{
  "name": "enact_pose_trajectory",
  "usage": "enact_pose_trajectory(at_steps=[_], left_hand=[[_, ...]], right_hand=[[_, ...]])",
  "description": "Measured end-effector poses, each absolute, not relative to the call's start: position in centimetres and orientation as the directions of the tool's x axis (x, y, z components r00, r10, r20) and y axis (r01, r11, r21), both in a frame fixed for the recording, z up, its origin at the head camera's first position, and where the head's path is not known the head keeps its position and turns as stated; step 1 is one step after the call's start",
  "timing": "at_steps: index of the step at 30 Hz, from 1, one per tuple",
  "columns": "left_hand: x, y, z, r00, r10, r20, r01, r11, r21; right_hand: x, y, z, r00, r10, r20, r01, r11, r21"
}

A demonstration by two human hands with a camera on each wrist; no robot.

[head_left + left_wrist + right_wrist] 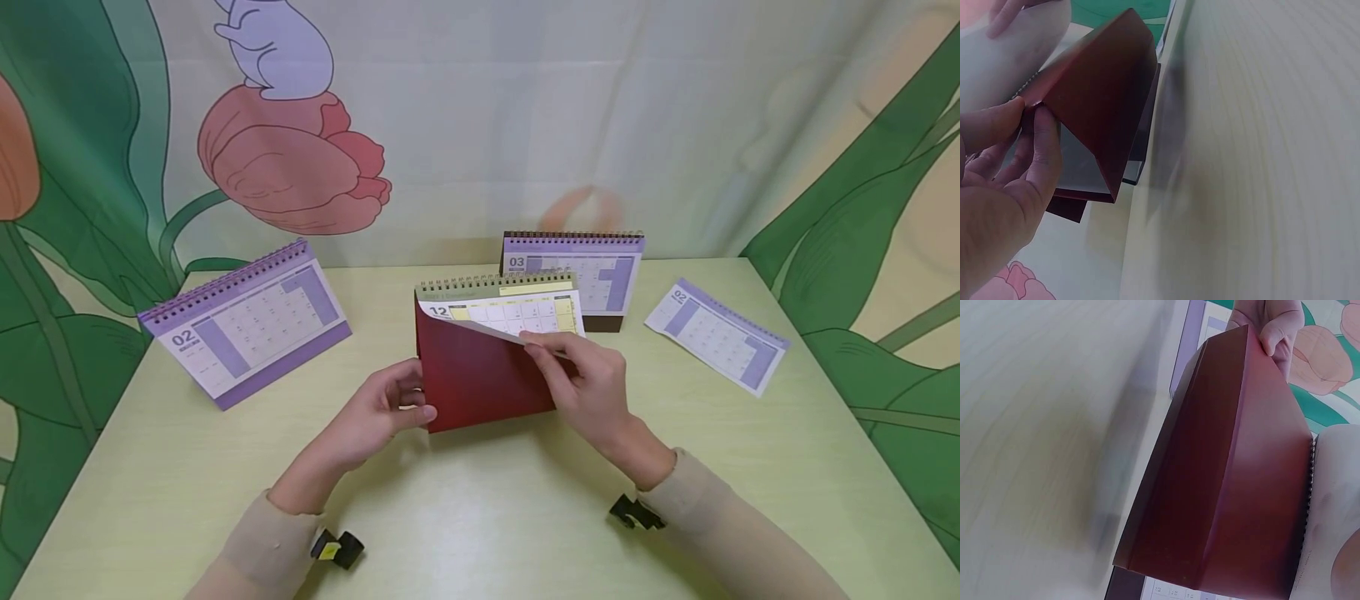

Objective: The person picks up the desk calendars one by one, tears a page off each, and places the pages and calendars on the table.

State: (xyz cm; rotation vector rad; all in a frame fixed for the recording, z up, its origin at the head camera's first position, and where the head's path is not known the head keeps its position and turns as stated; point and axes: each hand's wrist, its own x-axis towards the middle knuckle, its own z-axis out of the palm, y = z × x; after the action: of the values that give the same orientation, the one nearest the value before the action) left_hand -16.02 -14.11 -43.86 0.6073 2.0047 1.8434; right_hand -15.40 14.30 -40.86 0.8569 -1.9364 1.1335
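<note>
A red desk calendar [480, 379] with a spiral binding stands tilted above the middle of the table. Its green and yellow page marked 12 [517, 312] shows near the top. My left hand [386, 404] grips the lower left edge of the red stand, thumb in front and fingers behind. With thumb and index finger, my right hand [592, 383] pinches the edge of a page that curls down over the front. In the left wrist view the stand [1097, 94] appears as a folded triangle, and the curled white page [1029, 47] bulges beside it.
A purple calendar marked 02 [262, 325] stands at the left. Behind the red one is another purple calendar marked 03 [626, 267] on a dark base. One loose 02 sheet [716, 337] lies at the right. A printed curtain [480, 150] hangs behind the table.
</note>
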Motion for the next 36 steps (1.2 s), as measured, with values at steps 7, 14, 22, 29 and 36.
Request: enact_pose_trajectory(at_steps=[7,14,22,29,36], left_hand=[[-16.2,-14.0,-44.1,-0.843,0.537,0.037,0.08,0.057,0.995],[-16.2,-13.9,-44.1,-0.841,0.539,0.034,0.077,0.057,0.995],[-16.3,-14.0,-44.2,-0.842,0.538,0.033,0.081,0.065,0.995],[-16.2,-13.9,-44.2,-0.842,0.538,0.034,0.079,0.06,0.995],[-16.3,-14.0,-44.1,-0.863,0.505,0.024,0.071,0.074,0.995]], right_hand=[[-15.4,14.4,-41.0,-0.532,-0.173,0.829,-0.809,0.394,-0.436],[-15.5,14.5,-41.1,-0.527,-0.164,0.834,-0.811,0.391,-0.436],[-15.5,14.6,-41.3,-0.537,-0.178,0.825,-0.809,0.386,-0.443],[-15.8,14.7,-41.8,-0.436,-0.275,0.857,-0.861,0.403,-0.309],[-15.5,14.3,-42.2,-0.417,-0.419,0.807,-0.858,0.473,-0.198]])
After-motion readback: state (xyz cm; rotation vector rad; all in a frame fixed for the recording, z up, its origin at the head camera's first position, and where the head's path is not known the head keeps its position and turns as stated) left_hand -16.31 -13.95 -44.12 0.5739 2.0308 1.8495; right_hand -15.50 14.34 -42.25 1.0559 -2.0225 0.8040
